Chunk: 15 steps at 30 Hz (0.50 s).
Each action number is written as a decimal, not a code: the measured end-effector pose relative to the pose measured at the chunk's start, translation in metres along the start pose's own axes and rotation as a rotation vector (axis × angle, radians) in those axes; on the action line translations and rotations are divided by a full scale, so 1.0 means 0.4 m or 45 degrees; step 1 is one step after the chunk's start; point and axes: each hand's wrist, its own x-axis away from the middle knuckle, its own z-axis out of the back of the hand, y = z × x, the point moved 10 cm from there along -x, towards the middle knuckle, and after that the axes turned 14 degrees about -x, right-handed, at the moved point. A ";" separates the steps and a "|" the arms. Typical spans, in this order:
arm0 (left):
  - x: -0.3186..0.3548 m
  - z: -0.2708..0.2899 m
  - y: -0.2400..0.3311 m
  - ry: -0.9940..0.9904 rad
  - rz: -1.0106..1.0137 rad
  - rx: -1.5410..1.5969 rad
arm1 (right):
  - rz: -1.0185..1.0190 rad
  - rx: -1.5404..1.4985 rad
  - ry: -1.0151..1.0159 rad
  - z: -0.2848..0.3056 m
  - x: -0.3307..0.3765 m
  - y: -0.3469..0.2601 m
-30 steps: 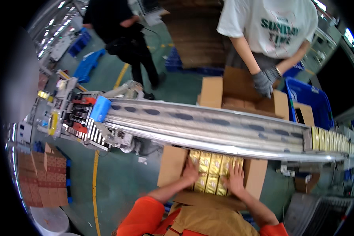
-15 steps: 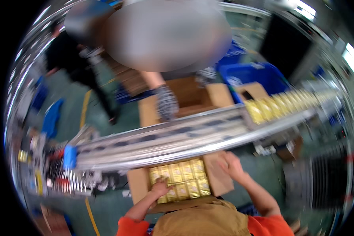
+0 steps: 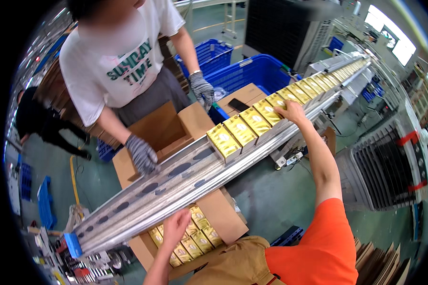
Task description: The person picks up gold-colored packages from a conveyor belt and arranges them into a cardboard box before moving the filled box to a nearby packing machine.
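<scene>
A row of yellow boxes (image 3: 223, 141) stands on the metal conveyor (image 3: 176, 178). My right hand (image 3: 292, 113) reaches far up to this row, its thumb and fingers closed over boxes part-way along it; their far sides are hidden. Below the conveyor, in front of me, an open cardboard carton (image 3: 221, 216) holds several packed yellow boxes (image 3: 191, 246). Above it hovers my left hand (image 3: 177, 227), fingers curled in, with nothing visible in them.
Across the conveyor a co-worker in striped gloves (image 3: 141, 154) stands at another open carton (image 3: 159, 128). Behind are a blue crate (image 3: 254, 71) and a dark phone (image 3: 238, 105) on cardboard. A grey slatted machine (image 3: 378, 164) stands at right.
My view has turned right. The right hand has gone from beside the carton up to the conveyor's box row. My left hand has lifted off the packed boxes and curled.
</scene>
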 end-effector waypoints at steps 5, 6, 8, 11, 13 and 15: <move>-0.272 -0.044 0.067 0.070 0.023 0.365 | -0.117 -0.135 -0.239 -0.115 -0.030 0.002; -0.315 -0.043 0.030 0.112 0.105 0.342 | -0.148 -0.192 -0.381 -0.159 -0.011 -0.052; -0.371 -0.008 -0.006 0.226 0.153 0.166 | -0.056 -0.299 -0.477 -0.227 0.053 -0.187; -0.327 0.078 -0.067 0.161 0.315 0.190 | 0.047 -0.540 -0.494 -0.343 0.167 -0.351; -0.261 0.125 -0.187 0.322 0.285 0.182 | 0.056 -0.504 -0.469 -0.384 0.216 -0.461; -0.176 0.223 -0.224 0.428 0.378 0.063 | 0.136 -0.582 -0.402 -0.414 0.294 -0.556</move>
